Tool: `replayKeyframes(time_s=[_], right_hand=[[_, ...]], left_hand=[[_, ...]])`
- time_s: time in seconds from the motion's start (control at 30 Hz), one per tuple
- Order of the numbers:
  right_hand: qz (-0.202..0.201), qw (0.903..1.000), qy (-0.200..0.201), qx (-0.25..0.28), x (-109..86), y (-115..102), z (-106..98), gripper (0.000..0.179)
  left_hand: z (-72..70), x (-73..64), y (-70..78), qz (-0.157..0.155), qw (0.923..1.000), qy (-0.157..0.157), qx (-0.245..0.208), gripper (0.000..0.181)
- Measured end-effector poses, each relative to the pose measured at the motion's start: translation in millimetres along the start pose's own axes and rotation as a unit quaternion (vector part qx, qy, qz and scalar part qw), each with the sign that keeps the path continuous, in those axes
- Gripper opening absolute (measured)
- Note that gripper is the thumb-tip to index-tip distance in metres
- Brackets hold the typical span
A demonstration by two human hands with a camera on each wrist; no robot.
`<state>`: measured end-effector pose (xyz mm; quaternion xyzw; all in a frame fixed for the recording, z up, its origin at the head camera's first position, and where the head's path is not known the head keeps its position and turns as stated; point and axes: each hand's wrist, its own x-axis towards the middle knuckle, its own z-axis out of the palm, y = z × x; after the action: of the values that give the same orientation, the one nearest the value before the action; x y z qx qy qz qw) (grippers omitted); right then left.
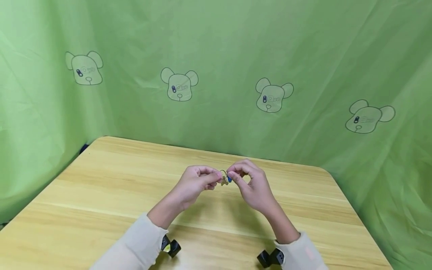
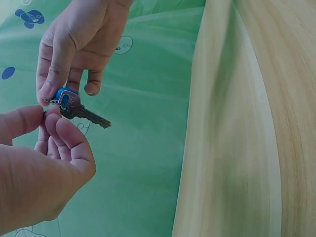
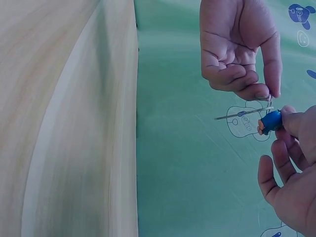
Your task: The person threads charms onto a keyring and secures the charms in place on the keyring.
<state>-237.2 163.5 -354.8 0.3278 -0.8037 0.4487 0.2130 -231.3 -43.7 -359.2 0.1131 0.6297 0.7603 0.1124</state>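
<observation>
Over the far half of the table, both hands meet at a small bunch on a metal ring. The left hand [image 1: 194,183] pinches the thin key ring [image 3: 269,101] between thumb and forefinger. From the ring hangs a metal key [image 2: 89,114], its toothed blade pointing away from the fingers. The right hand [image 1: 254,185] pinches a small blue charm [image 3: 271,121] with an orange-pink end, beside the key. The fingertips partly cover ring and charm, so how the charm joins the ring cannot be made out.
A wood-grain table [image 1: 111,180] with rounded corners lies under the hands. Green curtain [image 1: 222,123] with bear-head drawings surrounds its far side and both flanks. Black wrist cameras [image 1: 173,248] stick out from the pale sleeves [image 1: 138,240].
</observation>
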Motion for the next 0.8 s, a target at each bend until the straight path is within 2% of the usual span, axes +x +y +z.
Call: replayKeyframes(time_s=[0.47, 0.63, 0.8], right_hand=[[0.012, 0.9999, -0.002, -0.011, 0.6, -1.1, -3.5, 0.006], [0.004, 0.9999, 0.001, -0.015, 1.0, -0.3, -3.5, 0.005], [-0.011, 0.9999, -0.001, -0.012, 2.5, 0.2, -1.8, 0.004]], left_hand=[[-0.4, 1.0, 0.3, -0.009, 0.9999, -0.008, 0.006, 0.021], [1.6, 1.7, 0.2, -0.007, 0.9998, -0.015, -0.007, 0.026], [1.0, 1.2, 0.9, -0.007, 0.9997, -0.011, -0.02, 0.021]])
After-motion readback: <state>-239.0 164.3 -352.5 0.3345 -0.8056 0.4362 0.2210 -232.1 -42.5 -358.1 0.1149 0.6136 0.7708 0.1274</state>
